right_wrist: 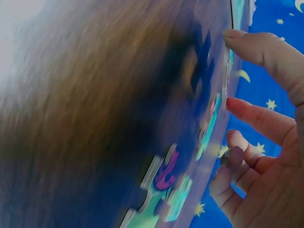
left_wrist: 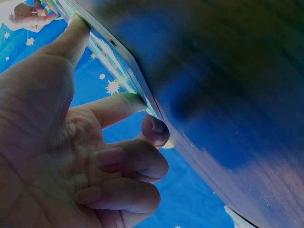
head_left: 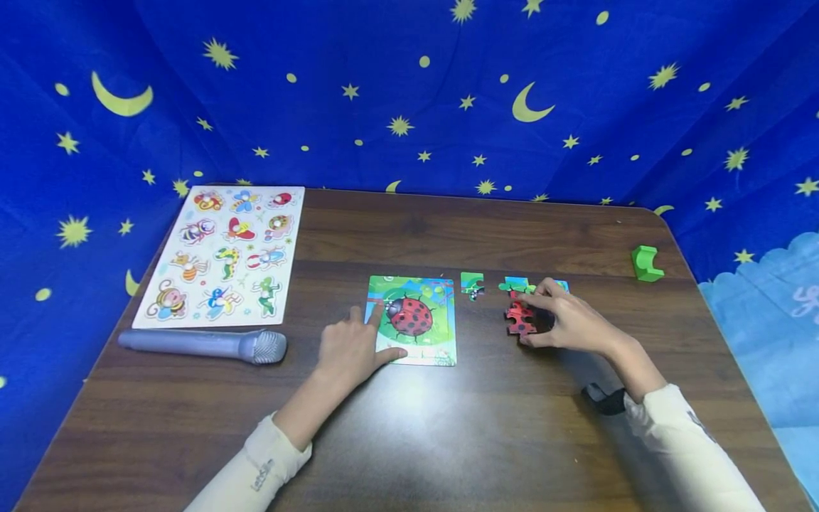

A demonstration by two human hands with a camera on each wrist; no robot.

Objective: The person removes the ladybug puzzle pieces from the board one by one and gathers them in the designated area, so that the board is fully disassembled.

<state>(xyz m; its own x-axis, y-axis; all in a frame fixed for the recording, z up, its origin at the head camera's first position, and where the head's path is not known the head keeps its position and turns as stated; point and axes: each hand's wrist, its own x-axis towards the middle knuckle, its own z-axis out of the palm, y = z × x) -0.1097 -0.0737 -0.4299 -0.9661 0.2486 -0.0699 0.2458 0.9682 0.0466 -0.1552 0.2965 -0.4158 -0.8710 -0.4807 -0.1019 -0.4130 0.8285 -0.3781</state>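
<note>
A square ladybug puzzle board (head_left: 419, 350) lies on the table. My left hand (head_left: 345, 348) rests on its left side, index finger extended onto the picture and thumb on the lower edge; in the left wrist view the other fingers are bent beside the board. To the right, my right hand (head_left: 579, 323) pinches a red, black-spotted puzzle piece (head_left: 521, 326) between thumb and index finger. That piece shows nearly edge-on in the right wrist view. A green puzzle piece (head_left: 472, 281) lies between the board and this hand. Other pieces, one blue and green (head_left: 515, 283), lie partly hidden by my fingers.
At the left lie a white insect peg puzzle (head_left: 217, 256) and a purple-grey toy microphone (head_left: 205, 345). A green curved block (head_left: 647, 264) stands at the far right. Near the right wrist is a black object (head_left: 603, 400). A blue star-patterned curtain (head_left: 358, 92) hangs behind the table.
</note>
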